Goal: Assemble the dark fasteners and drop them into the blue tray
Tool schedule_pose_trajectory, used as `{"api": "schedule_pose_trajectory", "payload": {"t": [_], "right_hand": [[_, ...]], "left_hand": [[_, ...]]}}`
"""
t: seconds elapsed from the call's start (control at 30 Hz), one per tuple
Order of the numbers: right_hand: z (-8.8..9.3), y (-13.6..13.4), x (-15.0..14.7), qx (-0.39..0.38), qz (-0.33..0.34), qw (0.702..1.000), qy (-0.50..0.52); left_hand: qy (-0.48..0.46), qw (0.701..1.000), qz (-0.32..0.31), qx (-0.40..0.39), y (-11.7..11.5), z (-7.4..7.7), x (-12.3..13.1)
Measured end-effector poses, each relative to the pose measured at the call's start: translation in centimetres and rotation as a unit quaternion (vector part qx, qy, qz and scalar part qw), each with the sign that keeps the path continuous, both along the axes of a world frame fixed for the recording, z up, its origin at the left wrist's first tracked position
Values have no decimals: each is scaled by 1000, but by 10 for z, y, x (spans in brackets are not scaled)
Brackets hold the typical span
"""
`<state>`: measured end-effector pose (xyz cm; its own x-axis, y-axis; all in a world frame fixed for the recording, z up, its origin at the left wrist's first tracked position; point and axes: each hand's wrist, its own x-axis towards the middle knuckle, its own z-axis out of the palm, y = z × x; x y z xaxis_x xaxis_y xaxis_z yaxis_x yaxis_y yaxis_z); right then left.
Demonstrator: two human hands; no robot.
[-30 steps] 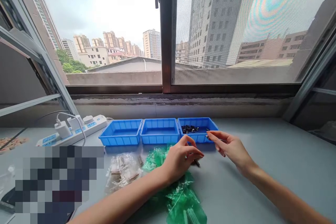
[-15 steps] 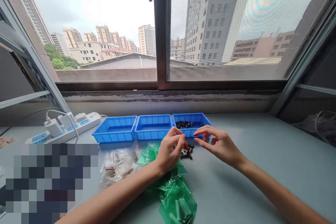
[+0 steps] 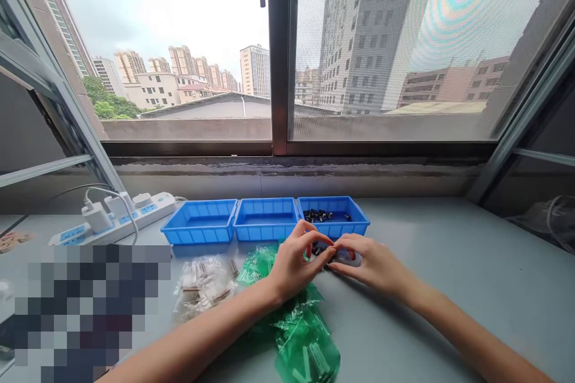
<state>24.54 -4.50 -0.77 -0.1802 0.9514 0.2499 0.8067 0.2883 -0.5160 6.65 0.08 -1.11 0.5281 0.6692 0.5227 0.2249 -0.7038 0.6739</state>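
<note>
My left hand (image 3: 299, 260) and my right hand (image 3: 371, 263) meet fingertip to fingertip over small black parts (image 3: 318, 249) on the table, just in front of the right blue bin (image 3: 335, 229). Thumb and fingers of each hand are pinched together; anything between the tips is too small to make out. More black parts (image 3: 317, 215) lie inside that bin. Under my left wrist and forearm are green plastic bags (image 3: 308, 341) with pale, long pieces inside. A clear bag (image 3: 204, 287) of small parts lies left of them.
Two more blue bins, the middle one (image 3: 266, 231) and the left one (image 3: 197, 234), stand in the same row, with no parts visible inside. A white power strip (image 3: 121, 221) with plugs and a cable is at the left. Behind the grey table (image 3: 449, 251) is a window.
My right hand has moved left and down from over the right bin's front edge, and its fingers have closed. My left hand has shifted slightly right, so the fingertips now meet.
</note>
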Motion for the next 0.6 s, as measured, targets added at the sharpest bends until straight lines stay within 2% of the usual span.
{"api": "schedule_pose_trajectory", "payload": {"t": [0.23,0.4,0.6], "right_hand": [[2,0,0,-31,-13,999,-1],[3,-1,0,-35,-2,999,3],[5,-2,-2,-45,-21,999,-18]], "left_hand": [[5,1000,-6,18,4,-6,1],[0,1000,-12,22,5,-6,0],[0,999,-18,28,4,-6,-1]]}}
